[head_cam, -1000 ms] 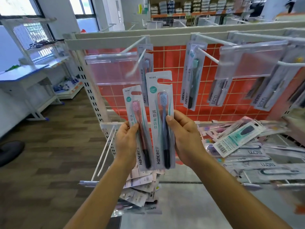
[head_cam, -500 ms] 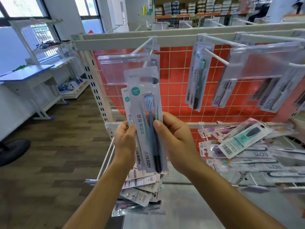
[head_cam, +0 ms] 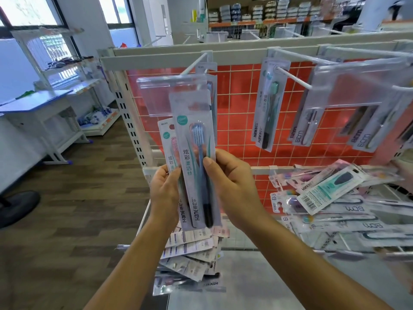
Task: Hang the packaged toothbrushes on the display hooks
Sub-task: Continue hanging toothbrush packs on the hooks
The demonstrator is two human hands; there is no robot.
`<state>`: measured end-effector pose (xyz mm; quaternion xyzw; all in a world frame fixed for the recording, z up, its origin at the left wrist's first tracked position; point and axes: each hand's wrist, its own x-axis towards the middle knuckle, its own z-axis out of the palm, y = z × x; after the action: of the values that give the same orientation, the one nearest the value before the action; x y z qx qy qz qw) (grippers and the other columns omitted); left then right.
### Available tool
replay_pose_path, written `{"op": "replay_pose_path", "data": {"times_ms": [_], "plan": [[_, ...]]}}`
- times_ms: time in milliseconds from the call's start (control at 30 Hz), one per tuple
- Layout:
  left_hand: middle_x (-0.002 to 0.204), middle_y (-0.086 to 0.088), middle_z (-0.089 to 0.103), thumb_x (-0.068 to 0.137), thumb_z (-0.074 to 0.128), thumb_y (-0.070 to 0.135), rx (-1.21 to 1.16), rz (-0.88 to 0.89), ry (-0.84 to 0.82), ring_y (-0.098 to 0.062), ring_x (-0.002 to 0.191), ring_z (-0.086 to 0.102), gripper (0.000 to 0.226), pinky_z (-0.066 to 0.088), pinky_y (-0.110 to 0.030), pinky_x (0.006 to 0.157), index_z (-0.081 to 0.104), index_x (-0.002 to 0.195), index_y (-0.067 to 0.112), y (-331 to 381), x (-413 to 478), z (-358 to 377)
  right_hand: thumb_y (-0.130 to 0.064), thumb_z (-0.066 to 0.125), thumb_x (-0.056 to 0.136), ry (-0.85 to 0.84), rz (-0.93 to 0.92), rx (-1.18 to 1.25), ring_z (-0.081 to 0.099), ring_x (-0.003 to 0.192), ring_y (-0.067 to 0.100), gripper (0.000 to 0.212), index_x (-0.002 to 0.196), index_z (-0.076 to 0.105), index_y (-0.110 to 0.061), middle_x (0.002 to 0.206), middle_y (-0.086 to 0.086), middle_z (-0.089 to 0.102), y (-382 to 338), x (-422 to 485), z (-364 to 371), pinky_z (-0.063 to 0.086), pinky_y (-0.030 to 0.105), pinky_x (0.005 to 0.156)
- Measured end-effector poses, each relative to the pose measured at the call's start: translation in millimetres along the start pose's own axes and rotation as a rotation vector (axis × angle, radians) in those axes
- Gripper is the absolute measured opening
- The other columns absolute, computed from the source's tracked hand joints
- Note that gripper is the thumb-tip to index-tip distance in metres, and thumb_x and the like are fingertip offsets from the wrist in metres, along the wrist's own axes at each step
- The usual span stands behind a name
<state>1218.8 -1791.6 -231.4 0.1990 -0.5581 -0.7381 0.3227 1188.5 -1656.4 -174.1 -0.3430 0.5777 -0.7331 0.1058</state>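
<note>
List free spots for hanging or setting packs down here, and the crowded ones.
Free: front length of the middle hook, ahead of its hanging packs; the bare grey surface between the near pile and the right pile. Crowded: the right-hand hooks, full of EDM packs.

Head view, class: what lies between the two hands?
Between the left hand and right hand, two overlapping packs: blue-brush pack in front, pink-brush pack behind; head view.
</note>
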Motion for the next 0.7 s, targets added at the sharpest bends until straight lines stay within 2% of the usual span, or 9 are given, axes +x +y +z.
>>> {"op": "replay_pose_path", "data": {"times_ms": [133,233,300,400,500,600,700], "plan": [[0.080,-0.008,0.068,0.093,0.064,0.020,0.005,0.007,0.008,-0.021,0.067,0.065,0.016,0.055,-0.034,0.059,0.060,0.100,0.006,0,2,-6,-0.011,0.048,0.100,0.016,0.014,-0.011,0.062,0.094,0.039,0.021,0.097,0.069,-0.013,0.095,0.019,0.067,1,3,5,0.052,0.058,0.080],[0.087,-0.014,0.069,0.093,0.064,0.020,-0.001,-0.022,0.056,-0.032,0.079,0.065,0.010,0.056,-0.047,0.073,0.062,0.096,0.011,-1,5,-9,-0.011,0.047,0.100,0.036,0.033,-0.014,0.063,0.094,0.040,0.022,0.100,0.065,0.001,0.095,0.023,0.066,6,7,6,0.052,0.059,0.080],[0.094,-0.018,0.070,0.094,0.062,0.019,-0.013,-0.039,0.080,-0.038,0.088,0.064,0.006,0.054,-0.054,0.084,0.063,0.094,0.013,-1,7,-10,-0.011,0.047,0.100,0.049,0.047,-0.011,0.062,0.094,0.041,0.022,0.101,0.064,0.004,0.097,0.024,0.065,11,10,5,0.052,0.059,0.082],[0.097,-0.019,0.069,0.089,0.064,0.024,-0.035,-0.036,0.076,-0.039,0.092,0.062,0.009,0.051,-0.056,0.090,0.064,0.090,0.015,1,6,-12,-0.011,0.047,0.100,0.075,0.059,-0.018,0.060,0.097,0.044,0.022,0.102,0.064,0.003,0.101,0.028,0.063,17,17,3,0.052,0.059,0.084],[0.092,-0.014,0.070,0.094,0.059,0.016,-0.028,-0.009,0.081,-0.034,0.090,0.063,0.008,0.053,-0.052,0.086,0.064,0.089,0.013,0,8,-12,-0.009,0.046,0.100,0.094,0.079,-0.007,0.066,0.089,0.030,0.021,0.099,0.065,-0.001,0.101,0.025,0.066,22,28,3,0.056,0.048,0.084],[0.078,-0.003,0.071,0.097,0.055,0.011,0.021,0.025,0.136,-0.021,0.076,0.067,0.012,0.056,-0.039,0.071,0.061,0.087,0.013,0,11,-12,-0.013,0.046,0.101,0.127,0.108,-0.032,0.060,0.082,0.038,0.025,0.099,0.061,0.007,0.099,0.035,0.058,29,45,3,0.049,0.059,0.082],[0.075,0.001,0.070,0.097,0.056,0.015,0.080,0.048,0.187,-0.013,0.068,0.067,0.010,0.058,-0.032,0.064,0.061,0.088,0.014,1,13,-14,-0.017,0.046,0.101,0.168,0.104,-0.103,0.055,0.078,0.025,0.027,0.097,0.059,0.007,0.092,0.028,0.060,38,69,1,0.052,0.052,0.078]]}}
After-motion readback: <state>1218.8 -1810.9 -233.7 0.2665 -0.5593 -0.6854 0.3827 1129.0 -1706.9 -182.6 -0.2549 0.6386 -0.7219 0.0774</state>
